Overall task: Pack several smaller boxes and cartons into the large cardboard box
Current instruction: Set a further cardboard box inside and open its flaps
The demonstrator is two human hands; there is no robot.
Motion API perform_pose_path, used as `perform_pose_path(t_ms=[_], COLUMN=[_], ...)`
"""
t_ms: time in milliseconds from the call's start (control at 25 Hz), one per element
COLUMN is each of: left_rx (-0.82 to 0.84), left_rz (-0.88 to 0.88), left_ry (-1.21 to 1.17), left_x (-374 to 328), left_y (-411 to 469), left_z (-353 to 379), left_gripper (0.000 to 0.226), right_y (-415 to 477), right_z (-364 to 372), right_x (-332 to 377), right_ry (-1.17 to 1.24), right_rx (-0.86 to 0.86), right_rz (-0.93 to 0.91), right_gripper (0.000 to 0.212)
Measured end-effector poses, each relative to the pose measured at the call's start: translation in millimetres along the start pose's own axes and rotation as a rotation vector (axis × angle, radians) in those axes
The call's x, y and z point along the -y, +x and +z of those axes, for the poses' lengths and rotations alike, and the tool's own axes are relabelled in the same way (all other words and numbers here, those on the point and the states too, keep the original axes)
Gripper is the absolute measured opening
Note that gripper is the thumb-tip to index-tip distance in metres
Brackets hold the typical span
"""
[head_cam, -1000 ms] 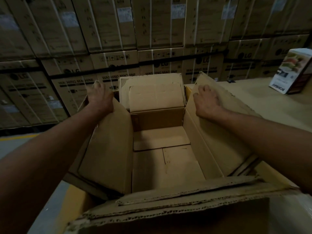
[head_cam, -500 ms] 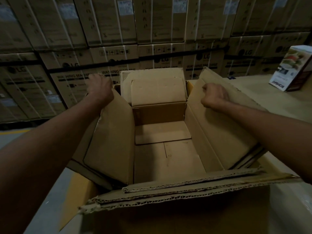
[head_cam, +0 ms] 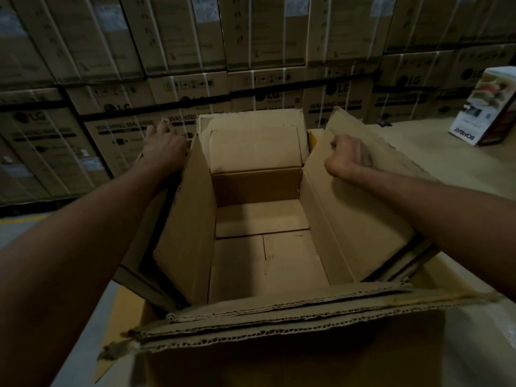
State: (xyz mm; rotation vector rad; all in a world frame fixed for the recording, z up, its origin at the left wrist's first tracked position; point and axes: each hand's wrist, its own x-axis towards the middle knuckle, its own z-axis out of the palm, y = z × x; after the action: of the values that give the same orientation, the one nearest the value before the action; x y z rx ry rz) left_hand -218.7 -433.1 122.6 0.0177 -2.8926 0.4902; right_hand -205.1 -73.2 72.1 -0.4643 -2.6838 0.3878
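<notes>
Spreading across the middle of the frame, the large cardboard box (head_cam: 265, 263) stands with its top open and all four flaps turned up or outward. Its bare brown floor shows inside, with nothing packed in it. The far flap (head_cam: 251, 141) stands nearly upright at upper centre. The near flap (head_cam: 279, 317) folds toward the camera along the bottom of the frame, and its corrugated edge is frayed.

The left hand (head_cam: 164, 148) lies at the far top corner of the left flap (head_cam: 184, 233), left of centre. Its back faces the camera and its fingers reach fairly straight past the flap's edge; the thumb is hidden. The right hand (head_cam: 350, 159) sits right of centre with its fingers curled into a fist, and its knuckles press on the inner face of the right flap (head_cam: 363, 219), just below the ragged top edge. No cardboard shows between its fingers. Both forearms run in from the lower corners of the frame.

At the right edge of the frame a small printed carton (head_cam: 485, 107) stands on the pale desk (head_cam: 418, 152), well apart from the large box. Stacked washing machine cartons (head_cam: 195, 51) strapped with white bands fill the whole upper part. A strip of grey floor (head_cam: 16, 233) shows at the left.
</notes>
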Motion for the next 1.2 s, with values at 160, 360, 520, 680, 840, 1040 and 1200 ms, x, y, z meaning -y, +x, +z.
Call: perform_pose_path(t_ms=[160, 360, 520, 680, 840, 1040, 1200], left_rx=[0.096, 0.232, 0.205, 0.309, 0.412, 0.508, 0.441], left_rz=[-0.151, -0.098, -0.255, -0.356, -0.338, -0.229, -0.145], left_ry=[-0.285, -0.348, -0.626, -0.959, -0.767, -0.336, -0.059], left_x=[-19, -31, -21, -11, -18, -20, -22], left_y=[-9, -25, -35, -41, -36, -29, -34], left_z=[-19, -26, -28, -24, -34, -40, -35], left_gripper=[0.089, 0.029, 0.014, 0.038, 0.035, 0.035, 0.053], right_y=[-5, -10, -3, 2, 7, 11, -7], right_z=[0, -2, -9, -2, -1, -4, -12], right_x=[4, 6, 0, 1, 4, -10, -4], right_ry=[-0.078, -0.122, -0.075, -0.223, -0.337, -0.356, -0.521], right_rx=[-0.026, -0.019, -0.017, 0.003, 0.060, 0.072, 0.046], right_rz=[-0.030, -0.072, -0.075, -0.162, -0.225, -0.282, -0.339], right_gripper=[0.033, 0.031, 0.028, 0.025, 0.023, 0.037, 0.032])
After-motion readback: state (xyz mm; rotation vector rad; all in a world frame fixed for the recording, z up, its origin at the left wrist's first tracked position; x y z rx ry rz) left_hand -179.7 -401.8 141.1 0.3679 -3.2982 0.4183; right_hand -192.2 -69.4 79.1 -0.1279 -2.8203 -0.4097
